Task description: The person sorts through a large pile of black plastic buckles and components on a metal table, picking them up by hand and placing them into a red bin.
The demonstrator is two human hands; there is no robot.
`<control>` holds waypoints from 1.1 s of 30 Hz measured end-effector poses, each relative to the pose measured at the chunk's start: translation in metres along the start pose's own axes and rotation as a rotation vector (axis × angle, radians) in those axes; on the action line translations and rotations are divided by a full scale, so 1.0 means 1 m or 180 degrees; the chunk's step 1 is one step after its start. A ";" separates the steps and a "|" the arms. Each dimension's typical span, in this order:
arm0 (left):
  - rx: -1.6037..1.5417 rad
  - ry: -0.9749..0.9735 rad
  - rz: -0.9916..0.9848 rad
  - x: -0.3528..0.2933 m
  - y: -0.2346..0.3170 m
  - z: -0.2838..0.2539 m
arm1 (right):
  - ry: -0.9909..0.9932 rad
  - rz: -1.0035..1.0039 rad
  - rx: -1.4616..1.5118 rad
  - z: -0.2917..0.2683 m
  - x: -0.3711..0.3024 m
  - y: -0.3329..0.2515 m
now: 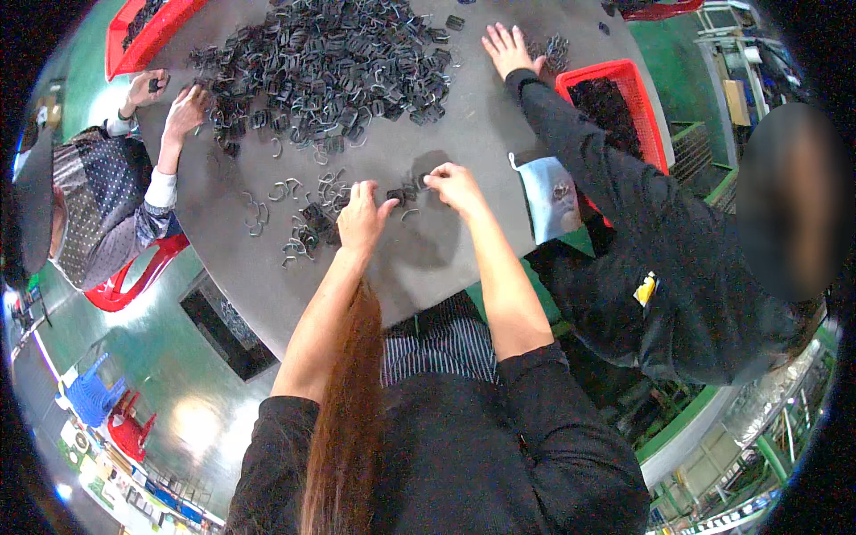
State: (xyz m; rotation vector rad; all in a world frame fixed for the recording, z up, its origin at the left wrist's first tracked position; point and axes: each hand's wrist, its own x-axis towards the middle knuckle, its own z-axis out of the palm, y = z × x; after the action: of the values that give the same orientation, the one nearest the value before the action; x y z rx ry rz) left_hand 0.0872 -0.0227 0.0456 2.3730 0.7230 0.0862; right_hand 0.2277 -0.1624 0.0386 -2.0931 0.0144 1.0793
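My left hand [364,217] and my right hand [455,187] are over the grey table [446,259], close together. Between them lie small dark clips [403,193] and thin bent wire pieces; my fingertips pinch at these small parts, and exactly what each hand grips is too small to tell. A small cluster of dark clips and wire hooks [308,234] lies just left of my left hand. A large heap of the same dark clips [334,62] covers the far part of the table.
A person at the left has both hands [174,102] at the heap's edge. A person in black at the right presses a hand [508,46] flat on the table. Red baskets [624,107] [147,31] sit at the table's sides. A light blue face mask [548,196] lies at the right edge.
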 end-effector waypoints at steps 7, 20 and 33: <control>-0.0595 -0.0834 -0.0304 0.010 -0.015 0.015 | 0.0234 0.0005 0.1151 -0.024 -0.022 0.005; -0.2382 -0.1492 -0.0979 0.050 0.004 0.012 | -0.0222 -0.0703 0.2368 -0.103 -0.079 -0.044; -0.0525 -0.1435 0.0216 0.073 0.062 0.024 | 0.2939 -0.0817 -0.0579 -0.258 -0.010 0.043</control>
State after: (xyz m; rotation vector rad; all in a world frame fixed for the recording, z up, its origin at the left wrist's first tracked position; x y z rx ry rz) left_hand 0.1840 -0.0383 0.0550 2.1481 0.4012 -0.3381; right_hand 0.3855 -0.3592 0.1082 -2.4939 0.0968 -0.0970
